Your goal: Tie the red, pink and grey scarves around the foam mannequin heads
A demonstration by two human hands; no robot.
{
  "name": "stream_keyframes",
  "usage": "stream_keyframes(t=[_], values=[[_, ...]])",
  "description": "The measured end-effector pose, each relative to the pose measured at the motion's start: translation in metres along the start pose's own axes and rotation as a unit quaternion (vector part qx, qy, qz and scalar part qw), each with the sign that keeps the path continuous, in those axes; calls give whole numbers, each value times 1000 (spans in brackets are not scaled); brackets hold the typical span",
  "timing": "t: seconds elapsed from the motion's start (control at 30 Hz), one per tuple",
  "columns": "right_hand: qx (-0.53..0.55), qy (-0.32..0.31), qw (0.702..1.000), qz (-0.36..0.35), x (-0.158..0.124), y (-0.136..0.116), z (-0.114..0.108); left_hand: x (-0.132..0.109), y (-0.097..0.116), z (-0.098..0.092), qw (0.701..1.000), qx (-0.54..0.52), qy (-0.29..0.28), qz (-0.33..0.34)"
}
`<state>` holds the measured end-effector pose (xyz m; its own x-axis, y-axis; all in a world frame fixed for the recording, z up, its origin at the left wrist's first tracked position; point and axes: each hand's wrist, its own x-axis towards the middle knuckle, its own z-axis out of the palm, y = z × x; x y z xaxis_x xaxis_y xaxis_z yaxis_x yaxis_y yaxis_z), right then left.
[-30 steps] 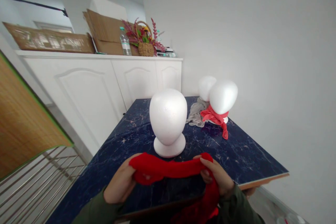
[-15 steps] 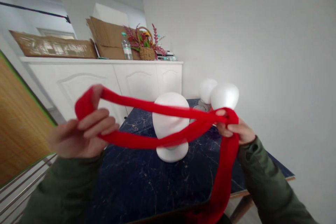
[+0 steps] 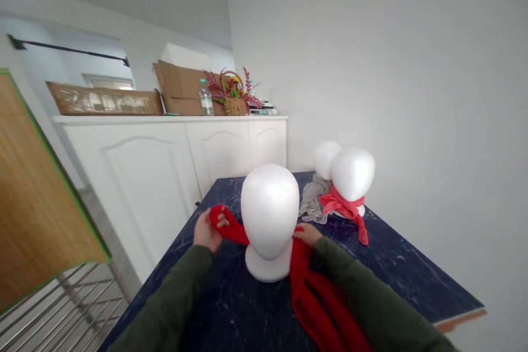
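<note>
A white foam mannequin head (image 3: 270,209) stands upright on the dark blue marbled table (image 3: 243,308). Around the back of its neck runs a red scarf (image 3: 303,269), partly hidden behind the head. My left hand (image 3: 209,227) grips the scarf's looped end to the left of the head. Close against the right side of the neck, my right hand (image 3: 307,232) is closed on the scarf too. From there its long tails hang down toward me over the table's near edge.
Behind to the right stand a head with a coral scarf (image 3: 344,206) and another with a grey scarf (image 3: 314,198). White cabinets (image 3: 140,170) holding boxes, a bottle (image 3: 205,100) and a flower basket (image 3: 235,105) line the back. A metal rack (image 3: 82,302) is at left.
Both hands moved forward and closer together, taking the scarf loop from in front of the mannequin head to behind its neck. The view has tilted up slightly.
</note>
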<state>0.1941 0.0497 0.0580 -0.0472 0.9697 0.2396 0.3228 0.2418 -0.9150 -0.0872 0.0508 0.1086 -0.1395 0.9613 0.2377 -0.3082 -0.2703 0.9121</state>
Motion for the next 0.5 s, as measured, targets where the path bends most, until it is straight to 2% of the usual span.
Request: stream_keyframes(t=[0.07,0.13,0.27,0.33,0.4,0.5], values=[[2,9,1000,24,-14,25,2,-28,-26,-12,990,-1,-93,-111],[-12,21,999,41,-23,39,-4,-51,-39,-17,970,11,-172,-169],[-154,-2,988,-20,-38,43,-15,-74,-39,-12,937,92,-296,-160],[-192,-25,980,-43,-46,38,-13,-77,-38,-6,919,156,-331,-144],[-193,-14,981,-21,-53,31,-8,-79,-41,0,908,195,-342,-144],[-132,0,991,18,-62,18,1,-83,-49,8,911,183,-335,-155]])
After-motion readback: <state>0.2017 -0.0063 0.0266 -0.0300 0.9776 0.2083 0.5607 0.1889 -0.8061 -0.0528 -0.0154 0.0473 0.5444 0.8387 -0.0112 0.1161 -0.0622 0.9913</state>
